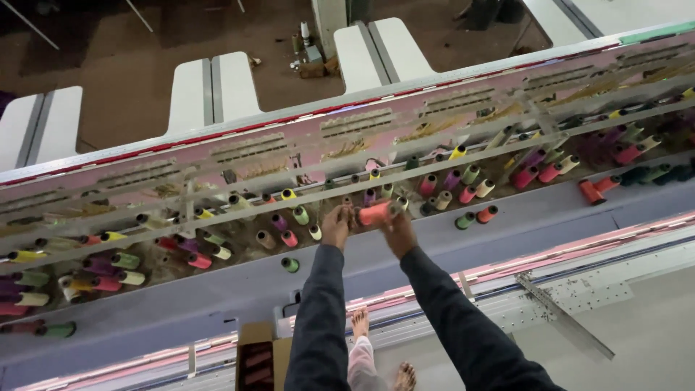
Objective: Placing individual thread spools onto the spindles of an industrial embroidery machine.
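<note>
We are looking down from above, and both our arms in dark long sleeves reach up from the lower middle of the frame to the long thread rack point(507, 232) of a wide embroidery machine that runs corner to corner across the picture. Our left hand point(335, 226) and our right hand point(397, 230) meet at a coral-pink cone of thread point(375, 213) lying on its side just above the centre of the frame; the right hand's fingers are wrapped round its right end, the left hand's fingertips are closed on its left end, so the cone sits pinched between the two. All around it, spools of thread in yellow, green, purple, pink and orange point(470, 185) stand in rows on the grey shelf, some upright, some tilted. A lone green spool point(289, 264) stands just below and left of our left hand. At the bottom, a brown cardboard box holding red cones point(258, 362) sits left of our sleeves, and bare feet point(360, 322) show between our arms. White machine tables point(213, 90) line the upper part of the frame.
</note>
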